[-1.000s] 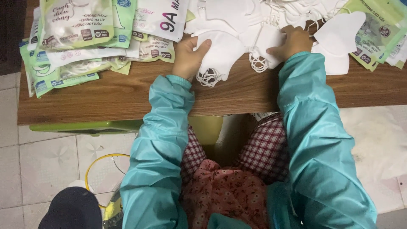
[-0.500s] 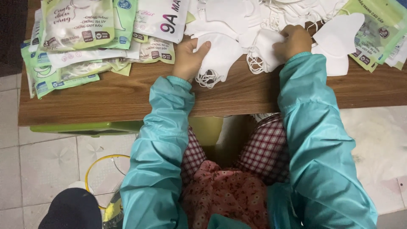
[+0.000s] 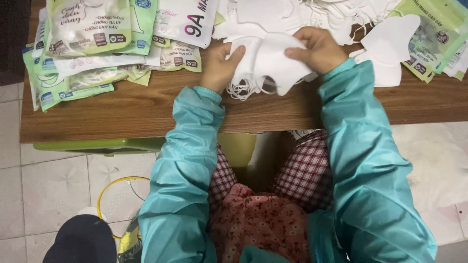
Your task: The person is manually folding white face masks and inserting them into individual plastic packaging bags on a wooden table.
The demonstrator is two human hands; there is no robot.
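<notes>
Masks, white and stacked, sit between both hands just above the near edge of the bench, ear loops hanging from the lower left of the stack. Left hand has its grip closed on the stack's left edge, thumb on top. Right hand pinches the upper right edge, grip closed on the same stack. Exact number of masks in the stack cannot be told; several layers show at the left edge.

Judgement on handling: the stack looks soft and will fan out unless both edges stay squared; loops should be tucked clear before the stack slides into anything, since they snag easily.

Count of other items: one loose pile of white masks behind the hands, number not countable. One single mask lies apart to the right. Green pouches lie overlapped at the left, at least five visible; more pouches at the right, at least two. One yellow hoop rests on the tiled floor.
</notes>
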